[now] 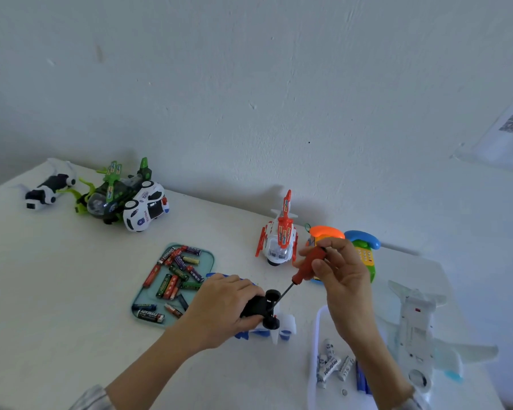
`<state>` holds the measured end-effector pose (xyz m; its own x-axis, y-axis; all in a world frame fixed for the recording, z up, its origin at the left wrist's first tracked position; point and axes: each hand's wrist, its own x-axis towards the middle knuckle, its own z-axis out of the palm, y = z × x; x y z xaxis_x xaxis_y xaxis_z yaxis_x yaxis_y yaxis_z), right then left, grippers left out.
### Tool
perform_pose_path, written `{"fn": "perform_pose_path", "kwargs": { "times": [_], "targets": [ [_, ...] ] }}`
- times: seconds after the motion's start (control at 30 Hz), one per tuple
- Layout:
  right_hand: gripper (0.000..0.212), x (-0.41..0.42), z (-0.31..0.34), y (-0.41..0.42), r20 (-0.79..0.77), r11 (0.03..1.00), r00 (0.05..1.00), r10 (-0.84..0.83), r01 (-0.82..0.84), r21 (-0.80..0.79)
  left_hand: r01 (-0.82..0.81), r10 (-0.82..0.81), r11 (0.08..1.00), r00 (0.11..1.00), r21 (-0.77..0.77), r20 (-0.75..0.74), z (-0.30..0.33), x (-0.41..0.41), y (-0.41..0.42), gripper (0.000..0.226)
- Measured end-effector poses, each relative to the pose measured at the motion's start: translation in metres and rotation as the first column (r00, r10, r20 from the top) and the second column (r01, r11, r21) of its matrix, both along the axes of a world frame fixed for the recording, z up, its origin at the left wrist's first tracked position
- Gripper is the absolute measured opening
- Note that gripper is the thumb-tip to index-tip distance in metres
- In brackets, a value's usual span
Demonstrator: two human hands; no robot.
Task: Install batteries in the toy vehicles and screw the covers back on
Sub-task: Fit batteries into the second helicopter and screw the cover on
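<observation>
Head view shows my white table (57,276) by a wall (249,84). On the near right lies the big white plane (418,329), belly up. Far left sit a green helicopter (113,196) and a police car (144,208), touching. In the middle far side stands a red helicopter (280,241), with a toy phone (365,253) just to its right. A teal tray (139,297) left of my hands holds many batteries (175,276). A clear tray (316,335) near me on the right holds white batteries (332,368). My left hand (219,309) grips a small toy (264,309) with black wheels up, in the middle near me. My right hand (338,279) curls round the red screwdriver (308,267), whose tip points down at the toy.
</observation>
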<state>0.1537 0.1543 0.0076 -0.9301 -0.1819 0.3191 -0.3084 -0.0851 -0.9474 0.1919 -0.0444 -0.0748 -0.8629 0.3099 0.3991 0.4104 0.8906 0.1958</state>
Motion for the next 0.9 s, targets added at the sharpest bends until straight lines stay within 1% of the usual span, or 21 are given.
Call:
{"fn": "perform_pose_path", "kwargs": {
  "times": [0.07, 0.17, 0.23, 0.37, 0.43, 0.5, 0.53, 0.6, 0.63, 0.7, 0.73, 0.83, 0.9],
  "targets": [
    [0.017, -0.001, 0.002, -0.002, 0.0, 1.0, 1.0, 0.003, -0.003, 0.0, -0.049, 0.049, 0.999, 0.999, -0.006, -0.011, -0.001, -0.001, 0.004, 0.034],
    [0.021, -0.001, 0.007, -0.006, -0.011, 0.999, 1.0, -0.024, 0.024, -0.024, -0.1, 0.1, 0.995, 0.995, -0.015, -0.027, -0.003, -0.002, 0.008, 0.034],
    [0.019, 0.0, 0.007, -0.006, -0.031, 0.999, 0.999, -0.021, 0.019, -0.051, -0.119, 0.118, 0.993, 0.992, -0.014, -0.039, -0.004, -0.001, 0.009, 0.034],
    [0.014, -0.001, 0.0, -0.003, -0.097, 1.0, 0.995, 0.023, -0.023, 0.005, -0.129, 0.128, 0.992, 0.991, -0.015, -0.046, -0.003, 0.0, 0.008, 0.034],
    [0.02, -0.002, 0.0, -0.001, -0.082, 0.999, 0.996, 0.041, -0.041, -0.008, -0.128, 0.127, 0.992, 0.99, -0.021, -0.054, -0.002, -0.002, 0.009, 0.034],
    [0.027, -0.004, 0.001, -0.002, -0.101, 0.998, 0.995, 0.017, -0.01, 0.064, -0.126, 0.125, 0.992, 0.991, -0.028, -0.056, 0.0, -0.003, 0.009, 0.034],
    [0.027, -0.004, 0.001, -0.003, -0.108, 0.997, 0.994, 0.022, -0.014, 0.075, -0.128, 0.126, 0.991, 0.99, -0.033, -0.056, 0.001, -0.002, 0.009, 0.034],
    [0.024, -0.003, 0.0, -0.006, -0.1, 0.999, 0.994, 0.04, -0.041, -0.007, -0.134, 0.132, 0.99, 0.99, -0.041, -0.057, 0.002, 0.0, 0.01, 0.035],
    [0.024, -0.004, -0.001, -0.007, -0.107, 0.999, 0.994, 0.023, -0.025, -0.024, -0.134, 0.132, 0.99, 0.99, -0.039, -0.055, 0.001, 0.001, 0.01, 0.035],
    [0.024, -0.006, -0.001, -0.009, -0.105, 1.0, 0.994, 0.014, -0.014, -0.002, -0.131, 0.13, 0.991, 0.99, -0.023, -0.048, 0.001, 0.003, 0.011, 0.035],
    [0.023, -0.006, -0.001, -0.01, -0.098, 0.999, 0.994, 0.038, -0.037, 0.005, -0.132, 0.13, 0.991, 0.99, -0.021, -0.047, 0.001, 0.004, 0.012, 0.035],
    [0.023, -0.008, -0.002, -0.01, -0.052, 0.988, 0.988, 0.147, -0.15, -0.042, -0.136, 0.135, 0.991, 0.99, -0.014, -0.047, 0.002, 0.005, 0.013, 0.035],
    [0.017, -0.008, -0.002, -0.011, -0.058, 0.991, 0.99, 0.131, -0.132, -0.022, -0.138, 0.137, 0.99, 0.99, -0.01, -0.043, 0.002, 0.006, 0.013, 0.035]
  ]
}}
